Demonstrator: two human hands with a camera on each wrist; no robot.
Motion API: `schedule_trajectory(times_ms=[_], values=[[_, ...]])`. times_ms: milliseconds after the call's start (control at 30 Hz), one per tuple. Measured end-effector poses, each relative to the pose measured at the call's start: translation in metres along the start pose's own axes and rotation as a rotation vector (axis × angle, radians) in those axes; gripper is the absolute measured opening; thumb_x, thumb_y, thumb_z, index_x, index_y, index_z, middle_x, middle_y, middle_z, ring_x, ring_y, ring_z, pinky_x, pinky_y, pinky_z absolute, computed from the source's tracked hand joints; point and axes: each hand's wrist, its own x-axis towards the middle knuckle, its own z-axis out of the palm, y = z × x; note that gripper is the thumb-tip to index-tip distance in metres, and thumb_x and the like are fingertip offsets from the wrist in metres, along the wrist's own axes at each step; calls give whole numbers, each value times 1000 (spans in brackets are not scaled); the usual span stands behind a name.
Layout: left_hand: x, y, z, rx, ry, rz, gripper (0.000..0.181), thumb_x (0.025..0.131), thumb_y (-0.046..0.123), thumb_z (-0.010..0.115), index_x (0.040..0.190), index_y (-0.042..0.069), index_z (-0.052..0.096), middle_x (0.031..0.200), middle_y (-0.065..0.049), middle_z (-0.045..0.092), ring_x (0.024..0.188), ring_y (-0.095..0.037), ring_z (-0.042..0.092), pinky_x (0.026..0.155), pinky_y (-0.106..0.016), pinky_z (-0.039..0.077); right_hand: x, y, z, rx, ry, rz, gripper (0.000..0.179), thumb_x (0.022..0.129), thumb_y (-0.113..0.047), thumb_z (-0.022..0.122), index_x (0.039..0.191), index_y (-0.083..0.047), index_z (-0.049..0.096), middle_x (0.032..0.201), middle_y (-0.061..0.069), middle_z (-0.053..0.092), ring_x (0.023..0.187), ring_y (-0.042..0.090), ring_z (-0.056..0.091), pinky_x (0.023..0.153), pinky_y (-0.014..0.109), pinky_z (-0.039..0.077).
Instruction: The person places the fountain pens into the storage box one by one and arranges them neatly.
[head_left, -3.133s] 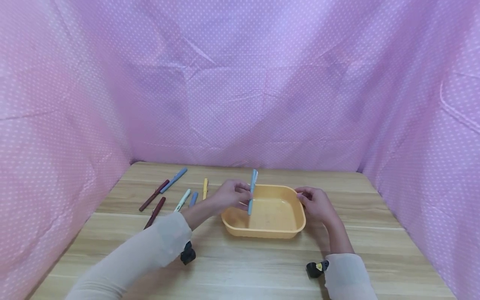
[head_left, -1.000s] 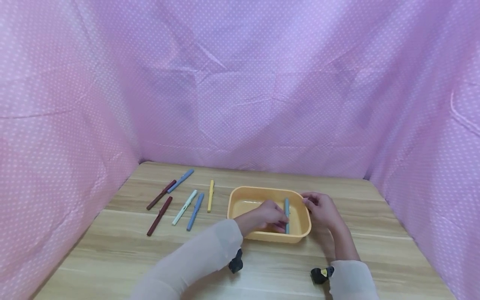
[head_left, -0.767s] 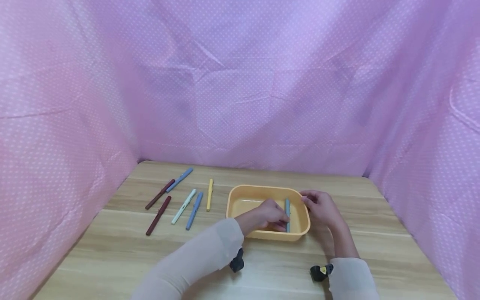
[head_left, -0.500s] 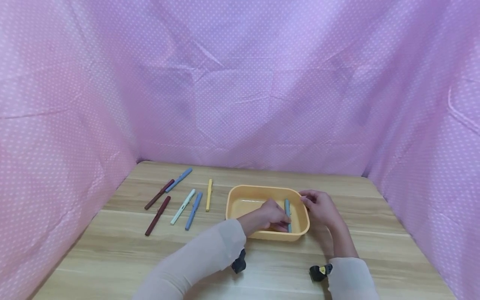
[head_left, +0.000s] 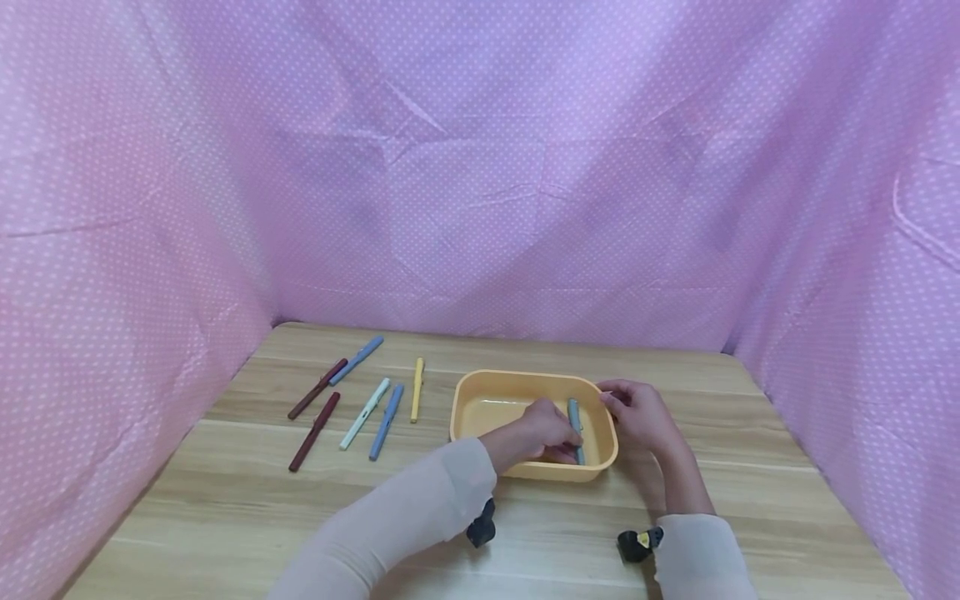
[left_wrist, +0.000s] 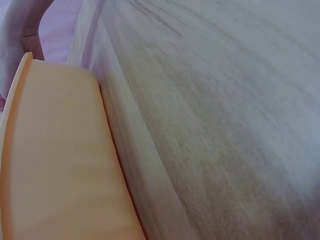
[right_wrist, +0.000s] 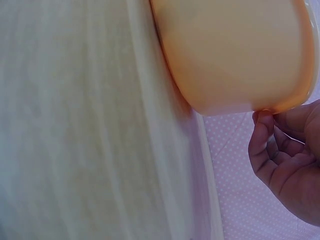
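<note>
A light orange plastic container [head_left: 525, 473] stands on the table. Inside, near its right end, a blue-grey pen [head_left: 573, 410] lies lengthwise from back to front. My left hand [head_left: 542, 429] reaches in over the front rim and pinches the pen near its front end; the fingertips are partly hidden. At the container's right end, my right hand [head_left: 639, 414] grips the rim, with the thumb at its top edge. The right wrist view shows the right hand's curled fingers [right_wrist: 265, 145] against the outer wall. The left wrist view shows only the container's side, not the left fingers.
On the table [head_left: 225, 500] left of the container lie two dark red pens, one of them [head_left: 315, 432] nearer me, two blue pens, one of them [head_left: 386, 422] nearer me, a mint pen [head_left: 365, 414] and a yellow pen [head_left: 417, 390]. A pink dotted curtain [head_left: 495, 167] surrounds the table.
From above the container's left part, my left hand has carried the blue-grey pen rightward and down inside. Lately the pen has only turned slightly. My right hand has stayed at the rim.
</note>
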Motion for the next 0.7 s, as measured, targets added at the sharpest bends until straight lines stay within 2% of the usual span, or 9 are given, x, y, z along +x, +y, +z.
schedule_trajectory(times_ms=[267,500,700], values=[[3,-1,-5,-16,-35,2,12,87,-9,74,81,-4,65,72,-21,71,61,-28,73,54,-31,64,0,-1,-1,10,-10,11,28,105,-7,56,127,8,64,102,17,72,90,24,68,71,25,60],[3,1,-6,-20,-34,9,9,87,-10,73,83,-5,66,74,-23,71,63,-31,74,55,-33,64,0,-2,-2,1,-10,18,29,105,-8,56,128,8,63,102,17,71,91,23,67,73,25,60],[3,2,-8,-13,-31,7,9,88,-11,72,83,-5,66,74,-23,71,59,-27,72,54,-32,64,0,-3,-2,-21,-4,4,27,105,-8,57,126,7,65,98,14,71,87,21,66,70,25,59]])
